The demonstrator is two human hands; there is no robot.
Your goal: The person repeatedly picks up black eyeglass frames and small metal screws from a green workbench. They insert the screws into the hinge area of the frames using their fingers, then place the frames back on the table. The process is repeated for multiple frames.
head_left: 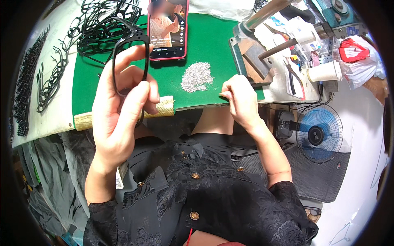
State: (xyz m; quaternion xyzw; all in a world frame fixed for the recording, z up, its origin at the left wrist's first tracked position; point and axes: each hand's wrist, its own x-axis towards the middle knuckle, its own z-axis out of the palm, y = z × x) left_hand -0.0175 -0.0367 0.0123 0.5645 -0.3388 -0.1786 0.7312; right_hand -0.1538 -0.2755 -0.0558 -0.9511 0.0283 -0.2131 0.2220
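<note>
Clearly the green mat point(205, 45) is the centre of this bench, and everything sits in relation to it. The left hand point(119, 110) is raised above the mat's near left corner, holding a black spectacle frame front point(130, 57) upright, probably so the frame faces the eye for checking. Its thumb and bent fingers are closed around the lower rim of the frame, while the index finger stretches up along the inside of the lens opening. The right hand point(240, 100) rests at the mat's near edge, just right of the small heap of tiny silvery parts point(197, 76), which lies loose on the mat where either hand can reach it. The fingertips are drawn together as if pinching one of those parts, but anything between them is too small to make out.

A yellowish perforated strip point(123, 115) lies along the mat's near edge, mostly behind the left hand. A phone in a red case point(168, 28) is propped at the mat's far edge, its screen lit. More black frame fronts point(102, 24) are piled off the mat's far left corner, and dark frame parts point(28, 82) lie in rows further left on the white tabletop. Right of the mat stand a small metal press point(254, 49), pliers point(293, 78) and a paper cup point(324, 71); below that side a blue fan point(318, 133) stands on the floor.

The press's top is cut off by the rim, and the clutter behind the cup is hard to tell apart.
</note>
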